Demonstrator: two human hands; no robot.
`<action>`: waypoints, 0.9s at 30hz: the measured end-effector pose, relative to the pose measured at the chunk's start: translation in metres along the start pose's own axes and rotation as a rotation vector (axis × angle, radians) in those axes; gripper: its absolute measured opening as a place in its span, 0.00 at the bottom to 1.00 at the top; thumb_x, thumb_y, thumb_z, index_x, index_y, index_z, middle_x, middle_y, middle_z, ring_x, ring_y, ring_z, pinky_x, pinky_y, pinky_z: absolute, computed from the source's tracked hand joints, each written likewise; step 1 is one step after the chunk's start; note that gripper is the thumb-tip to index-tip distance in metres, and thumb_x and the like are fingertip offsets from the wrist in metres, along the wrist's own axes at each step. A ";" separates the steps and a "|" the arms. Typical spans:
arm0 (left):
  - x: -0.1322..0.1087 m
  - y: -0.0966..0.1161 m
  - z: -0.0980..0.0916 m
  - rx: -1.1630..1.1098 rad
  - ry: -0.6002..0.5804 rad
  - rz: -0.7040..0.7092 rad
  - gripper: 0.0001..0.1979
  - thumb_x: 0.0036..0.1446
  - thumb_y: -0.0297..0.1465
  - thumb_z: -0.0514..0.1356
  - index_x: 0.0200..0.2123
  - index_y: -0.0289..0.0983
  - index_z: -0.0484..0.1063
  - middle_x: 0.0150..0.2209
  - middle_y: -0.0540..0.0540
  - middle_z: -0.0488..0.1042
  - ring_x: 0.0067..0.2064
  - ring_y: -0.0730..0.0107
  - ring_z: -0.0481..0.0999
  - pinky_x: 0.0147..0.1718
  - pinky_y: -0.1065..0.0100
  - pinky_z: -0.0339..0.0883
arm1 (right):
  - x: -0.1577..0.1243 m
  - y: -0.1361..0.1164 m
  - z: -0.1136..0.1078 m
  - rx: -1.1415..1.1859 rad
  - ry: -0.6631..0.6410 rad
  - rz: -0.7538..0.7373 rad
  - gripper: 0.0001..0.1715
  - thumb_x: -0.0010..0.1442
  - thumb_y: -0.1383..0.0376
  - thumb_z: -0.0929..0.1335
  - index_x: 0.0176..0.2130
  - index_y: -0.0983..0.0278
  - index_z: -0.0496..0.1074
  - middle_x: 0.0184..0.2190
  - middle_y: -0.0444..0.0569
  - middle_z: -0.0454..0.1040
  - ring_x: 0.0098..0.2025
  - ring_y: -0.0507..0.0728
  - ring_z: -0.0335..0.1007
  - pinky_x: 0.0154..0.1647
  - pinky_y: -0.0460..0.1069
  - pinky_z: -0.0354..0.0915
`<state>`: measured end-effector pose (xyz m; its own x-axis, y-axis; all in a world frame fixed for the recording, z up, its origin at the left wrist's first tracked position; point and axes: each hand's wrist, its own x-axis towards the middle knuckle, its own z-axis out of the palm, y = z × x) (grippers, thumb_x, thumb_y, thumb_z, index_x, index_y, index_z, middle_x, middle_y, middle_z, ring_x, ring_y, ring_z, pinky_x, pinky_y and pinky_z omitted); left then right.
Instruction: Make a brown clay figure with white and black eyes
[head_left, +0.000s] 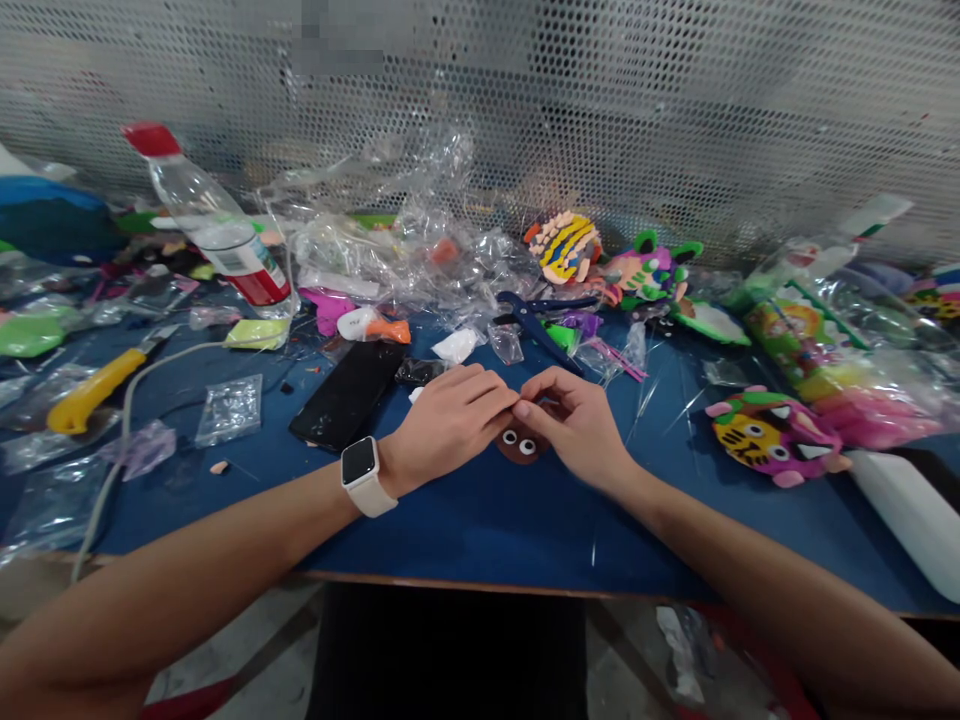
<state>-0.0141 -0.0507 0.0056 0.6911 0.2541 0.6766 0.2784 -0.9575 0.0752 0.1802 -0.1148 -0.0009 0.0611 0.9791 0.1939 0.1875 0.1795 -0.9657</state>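
A small brown foam face point(522, 443) with two googly eyes lies on the blue table point(480, 520). My left hand point(448, 418), with a white smartwatch on its wrist, rests on the face's left side, fingers pressed together. My right hand point(574, 420) meets it from the right, fingertips pinched at the face's top edge. Both hands hold the piece down between them.
A black phone point(349, 393) lies left of my hands. Blue scissors point(536, 320), crumpled clear wrappers point(397, 240), a tilted water bottle point(210, 220), a yellow-handled cutter point(94, 388) and finished foam animal faces point(772, 433) surround them. A perforated metal wall stands behind.
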 end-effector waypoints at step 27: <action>-0.007 -0.004 0.020 -0.313 -0.500 -0.025 0.50 0.60 0.54 0.67 0.76 0.39 0.53 0.71 0.29 0.60 0.72 0.37 0.61 0.69 0.38 0.58 | 0.019 0.010 -0.013 0.180 0.324 -0.133 0.17 0.57 0.58 0.80 0.34 0.59 0.72 0.30 0.42 0.80 0.21 0.49 0.71 0.18 0.45 0.65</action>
<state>-0.0067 -0.0462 -0.0138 0.9387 0.2376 0.2497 0.1411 -0.9259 0.3505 0.1958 -0.0958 -0.0043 0.3598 0.8703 0.3364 0.0411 0.3454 -0.9376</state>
